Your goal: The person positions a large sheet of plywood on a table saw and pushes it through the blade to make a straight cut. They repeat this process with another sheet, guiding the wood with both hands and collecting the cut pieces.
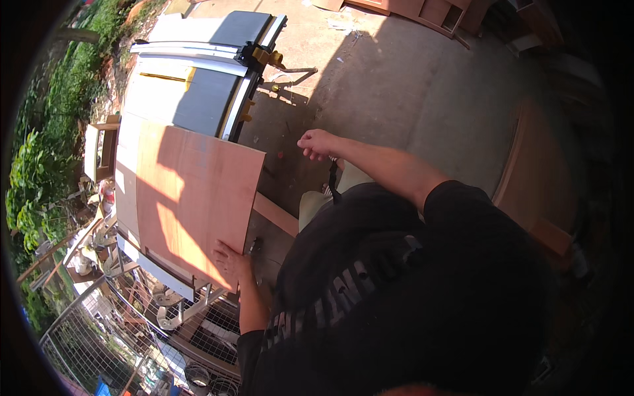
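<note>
A wide reddish plywood board (211, 178) lies flat on the left, partly in sun and partly in shade. My left hand (231, 263) rests on its near corner, fingers spread and holding nothing. Beyond the board's far edge is the grey top of a table saw (210, 105), with a pale metal fence (191, 56) across it and a yellow strip (189, 79) near the blade slot. My right hand (317, 144) hangs in the air right of the board, touching neither board nor saw. Its fingers are loosely curled, and I see nothing in them.
A wooden plank (276, 214) juts from under the board toward my legs. Wooden cabinet pieces (422, 14) stand at the far edge, and a large panel (528, 171) is at right. Wire mesh (86, 343) and scrap lie at lower left. Shaded concrete floor (422, 92) stretches ahead.
</note>
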A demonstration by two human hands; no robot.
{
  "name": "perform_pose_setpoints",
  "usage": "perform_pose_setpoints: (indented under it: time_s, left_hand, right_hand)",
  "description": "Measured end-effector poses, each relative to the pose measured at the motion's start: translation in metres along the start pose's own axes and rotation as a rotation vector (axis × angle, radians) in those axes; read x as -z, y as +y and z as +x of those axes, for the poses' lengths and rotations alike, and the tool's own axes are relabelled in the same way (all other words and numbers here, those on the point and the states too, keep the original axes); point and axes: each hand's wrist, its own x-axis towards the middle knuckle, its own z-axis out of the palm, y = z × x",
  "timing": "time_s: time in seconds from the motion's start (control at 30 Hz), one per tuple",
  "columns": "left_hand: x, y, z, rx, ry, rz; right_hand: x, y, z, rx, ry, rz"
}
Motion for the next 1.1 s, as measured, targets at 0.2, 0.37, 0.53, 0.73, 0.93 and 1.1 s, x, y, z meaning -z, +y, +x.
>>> perform_pose_setpoints:
  time_s: [0.2,0.37,0.53,0.73,0.93,1.1]
  left_hand:
    - [-0.023,-0.011,-0.006,-0.047,0.121,0.009]
    - [-0.015,-0.013,0.001,-0.178,0.164,0.063]
    - [-0.009,-0.014,-0.003,-0.134,0.014,0.060]
    - [-0.015,-0.009,-0.002,-0.063,0.027,0.070]
    - [-0.026,0.003,-0.006,0.088,-0.044,-0.160]
    - [-0.026,0.037,-0.010,0.072,0.004,-0.228]
  right_hand:
    - [0.140,0.186,-0.073,-0.294,0.572,-0.099]
    - [0.146,0.310,-0.179,-0.561,0.733,0.128]
    - [0.117,0.373,-0.208,-0.638,0.553,-0.179]
    - [0.109,0.367,-0.196,-0.370,0.435,-0.542]
    - [0.091,0.218,-0.145,-0.096,0.234,-0.466]
    - [-0.009,0.099,-0.092,-0.023,-0.121,-0.073]
